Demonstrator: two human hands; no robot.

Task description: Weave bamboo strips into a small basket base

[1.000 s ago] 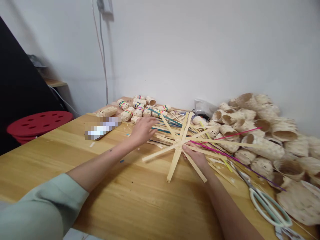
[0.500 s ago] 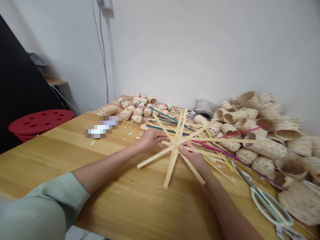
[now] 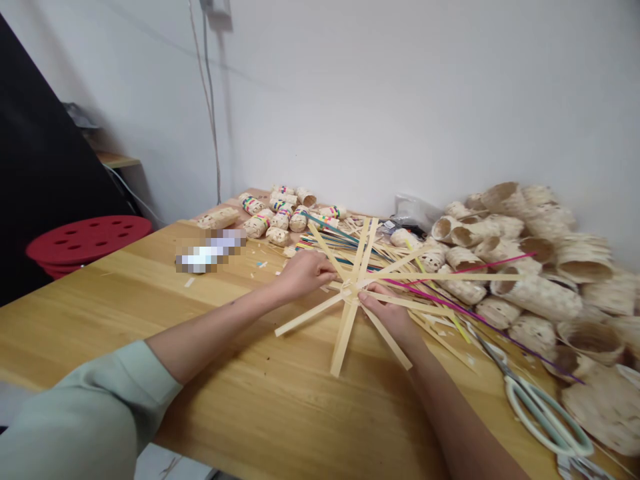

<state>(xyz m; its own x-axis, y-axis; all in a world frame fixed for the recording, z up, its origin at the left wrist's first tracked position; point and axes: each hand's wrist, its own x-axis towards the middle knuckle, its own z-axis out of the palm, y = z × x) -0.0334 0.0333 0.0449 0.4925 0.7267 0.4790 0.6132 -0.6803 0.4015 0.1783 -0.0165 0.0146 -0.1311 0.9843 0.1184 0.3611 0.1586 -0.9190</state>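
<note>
Star of bamboo strips [image 3: 353, 290] held at its crossing, mid-table.

The pale flat strips cross at one hub and fan outward, their near ends lying on the wooden table [image 3: 260, 400]. My right hand [image 3: 393, 317] grips the hub from the near right, thumb pressed by the crossing. My left hand [image 3: 303, 273] closes its curled fingers on a strip just left of the hub. Behind the star lies a heap of loose strips [image 3: 345, 243], some green, pink and purple. Far left of these sit small woven rolls [image 3: 280, 213] with coloured bands. To the right is a pile of woven baskets [image 3: 525, 267], with pale-handled scissors [image 3: 543, 413] near it. A red stool [image 3: 85, 240] stands left of the table.
</note>
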